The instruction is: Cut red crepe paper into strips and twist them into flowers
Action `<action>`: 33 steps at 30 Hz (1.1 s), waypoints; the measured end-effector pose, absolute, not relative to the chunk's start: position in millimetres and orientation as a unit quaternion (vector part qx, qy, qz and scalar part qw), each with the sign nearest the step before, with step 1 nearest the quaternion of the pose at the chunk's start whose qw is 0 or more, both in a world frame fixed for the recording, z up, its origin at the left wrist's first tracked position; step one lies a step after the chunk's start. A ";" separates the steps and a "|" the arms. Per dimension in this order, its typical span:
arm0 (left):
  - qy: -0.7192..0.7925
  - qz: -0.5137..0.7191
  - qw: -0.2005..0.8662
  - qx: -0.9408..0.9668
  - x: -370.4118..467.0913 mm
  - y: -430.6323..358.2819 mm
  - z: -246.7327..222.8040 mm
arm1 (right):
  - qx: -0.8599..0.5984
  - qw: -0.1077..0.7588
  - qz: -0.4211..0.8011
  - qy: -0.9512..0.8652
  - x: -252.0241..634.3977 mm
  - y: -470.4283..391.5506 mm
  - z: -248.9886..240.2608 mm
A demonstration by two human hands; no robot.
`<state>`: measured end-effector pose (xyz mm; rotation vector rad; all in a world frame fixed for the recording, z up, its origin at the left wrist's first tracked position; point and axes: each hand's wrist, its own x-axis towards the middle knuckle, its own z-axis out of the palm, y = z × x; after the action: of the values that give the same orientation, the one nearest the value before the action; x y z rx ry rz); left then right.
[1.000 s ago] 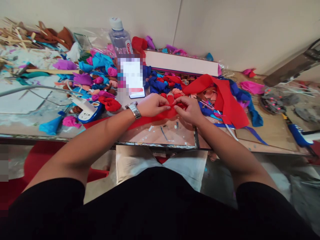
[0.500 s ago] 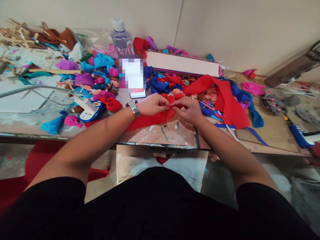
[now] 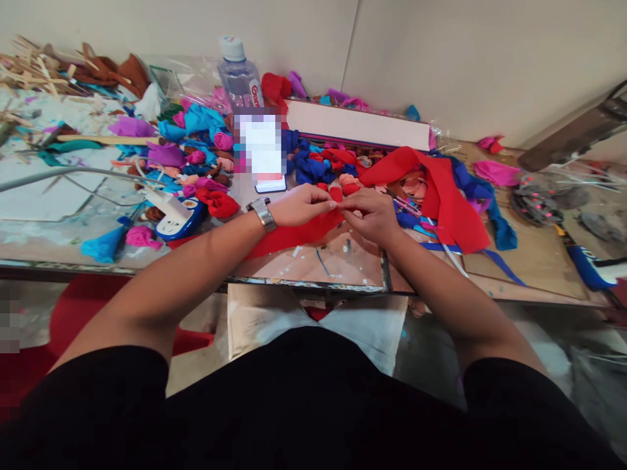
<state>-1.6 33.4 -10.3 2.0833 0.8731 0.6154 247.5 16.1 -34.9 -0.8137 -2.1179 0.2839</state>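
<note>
A long red fabric strip [image 3: 298,236] lies along the front of the table, its right end up at my fingers. My left hand [image 3: 306,203], with a metal watch on the wrist, pinches the end of this strip. Close against it, my right hand [image 3: 367,212] has its thumb and forefinger closed on the same red fabric. The fingertips of both hands almost meet. Small red rolled pieces [image 3: 336,194] lie just behind them. Another wide red strip [image 3: 453,215] is draped over the pile to the right.
A phone [image 3: 270,184] and a bottle [image 3: 239,81] stand behind my left hand. Colourful fabric pieces [image 3: 200,121] spread leftward around a power strip [image 3: 179,225]. At the back is a long white box [image 3: 357,124]; a pincushion [image 3: 533,201] sits right.
The fingers of my right hand have shifted slightly and lie flatter over the fabric. My left fingertips have moved a little to the right. Both hands still hold the red strip.
</note>
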 end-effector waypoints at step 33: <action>0.387 0.291 0.217 0.848 7.1 15.7 -15.0 | -0.354 0.413 0.080 -0.835 242.5 12.6 -32.1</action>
<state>7.1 15.7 -15.0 2.3479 1.0723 0.8050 242.5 12.6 -32.1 -0.8910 -2.1011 0.2012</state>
